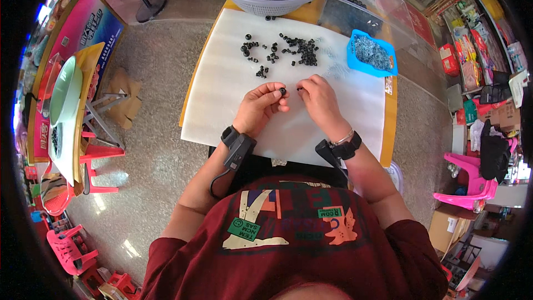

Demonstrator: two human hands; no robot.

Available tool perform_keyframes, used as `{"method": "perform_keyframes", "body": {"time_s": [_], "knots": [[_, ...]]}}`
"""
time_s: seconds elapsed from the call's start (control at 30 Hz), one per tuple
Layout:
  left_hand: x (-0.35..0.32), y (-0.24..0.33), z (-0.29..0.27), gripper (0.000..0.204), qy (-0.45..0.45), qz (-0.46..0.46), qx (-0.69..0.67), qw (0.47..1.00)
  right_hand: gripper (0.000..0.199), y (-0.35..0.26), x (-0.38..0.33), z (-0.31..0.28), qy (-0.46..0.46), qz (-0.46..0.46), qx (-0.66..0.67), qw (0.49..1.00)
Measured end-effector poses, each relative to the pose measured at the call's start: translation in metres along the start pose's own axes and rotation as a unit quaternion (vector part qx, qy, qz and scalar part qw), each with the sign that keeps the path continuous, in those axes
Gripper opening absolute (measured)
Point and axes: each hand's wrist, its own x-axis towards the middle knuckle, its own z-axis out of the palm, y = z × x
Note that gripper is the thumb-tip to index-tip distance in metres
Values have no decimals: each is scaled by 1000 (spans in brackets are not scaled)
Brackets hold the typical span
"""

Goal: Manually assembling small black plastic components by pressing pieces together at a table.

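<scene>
Over the white sheet point(222, 116) on the table, my left hand point(256, 106) pinches a small round black part point(282, 91) between thumb and forefinger. Close beside it, with a gap between, my right hand point(321, 103) holds a tiny dark piece point(299, 89) at its fingertips; its kind is too small to make out. Just beyond the hands lie a cluster of small black parts point(306, 54) and looser groups of black parts point(262, 71) to its left. Some of these are round, others narrower.
A grey perforated basket point(266, 6) heaped with black parts stands at the table's far edge. At the far right is a blue tray point(366, 70) of small shiny metal pieces, beside a clear bin point(351, 19). A pink chair point(469, 178) stands to the right, a side table point(83, 78) to the left.
</scene>
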Motion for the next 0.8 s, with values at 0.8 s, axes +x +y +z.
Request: {"method": "perform_keyframes", "body": {"time_s": [0.8], "knots": [[1, -3, -1, 20, -9, 25, 22, 999, 10, -44, 4, -24, 32, 64, 245, 967]]}}
